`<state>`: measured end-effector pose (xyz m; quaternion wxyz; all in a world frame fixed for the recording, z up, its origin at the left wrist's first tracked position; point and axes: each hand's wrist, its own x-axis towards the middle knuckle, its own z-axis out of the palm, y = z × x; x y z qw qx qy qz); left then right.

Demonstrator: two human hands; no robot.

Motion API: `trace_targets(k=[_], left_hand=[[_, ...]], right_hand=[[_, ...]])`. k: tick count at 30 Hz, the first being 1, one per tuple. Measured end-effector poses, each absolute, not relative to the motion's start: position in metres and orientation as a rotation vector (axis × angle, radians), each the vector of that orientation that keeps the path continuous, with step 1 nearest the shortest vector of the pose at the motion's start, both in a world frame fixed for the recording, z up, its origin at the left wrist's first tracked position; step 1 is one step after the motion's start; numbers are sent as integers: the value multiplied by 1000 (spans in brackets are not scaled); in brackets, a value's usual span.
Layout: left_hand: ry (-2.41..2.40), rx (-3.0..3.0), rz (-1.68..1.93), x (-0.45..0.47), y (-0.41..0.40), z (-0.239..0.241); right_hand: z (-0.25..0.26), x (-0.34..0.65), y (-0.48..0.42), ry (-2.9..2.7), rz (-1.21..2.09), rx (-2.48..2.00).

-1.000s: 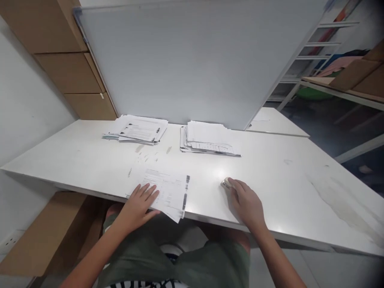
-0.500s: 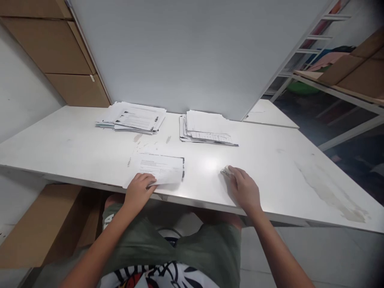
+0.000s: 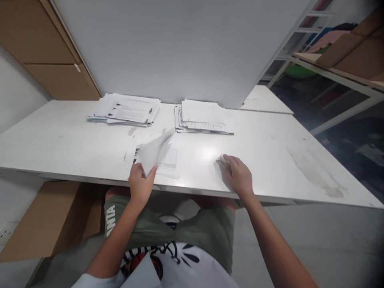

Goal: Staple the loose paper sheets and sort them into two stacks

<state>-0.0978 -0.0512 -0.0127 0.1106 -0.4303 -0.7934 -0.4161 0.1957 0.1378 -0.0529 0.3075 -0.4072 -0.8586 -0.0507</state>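
My left hand (image 3: 141,181) pinches a sheet of paper (image 3: 154,150) by its near edge, and the sheet is raised and curled over. Beneath it another printed sheet (image 3: 168,158) lies flat near the front edge of the white table. To the right, my right hand (image 3: 239,175) rests on the tabletop, its fingers closed around a small silver-and-white object (image 3: 220,160). Most of that object is hidden by the fingers, so I cannot tell its kind.
Two piles of papers stand at the back of the white table (image 3: 264,152): a left pile (image 3: 129,110) and a right pile (image 3: 201,114). A grey panel (image 3: 180,48) rises behind them. Cardboard boxes (image 3: 60,82) are stacked at left; an open carton (image 3: 39,224) sits below the table.
The sheet under my left hand has gone from lying nearly flat to lifted and curled, uncovering a printed sheet below. My right hand keeps its hold. The camera view has shifted slightly.
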Motion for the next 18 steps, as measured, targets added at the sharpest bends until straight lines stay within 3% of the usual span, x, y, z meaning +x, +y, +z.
trace_targets(k=[5,13,18], left_hand=[[-1988,-2054,-879,-58,-28,-22],[-1909,-1836,-974,-65,-35,-36],[-1933,-2183,-660,-57,-29,-32]], right_hand=[[-50,195,142,-2263,-122,-1068],[-45,193,143,-2262,-75,-1099],[-44,194,142,-2264,-54,-1089]])
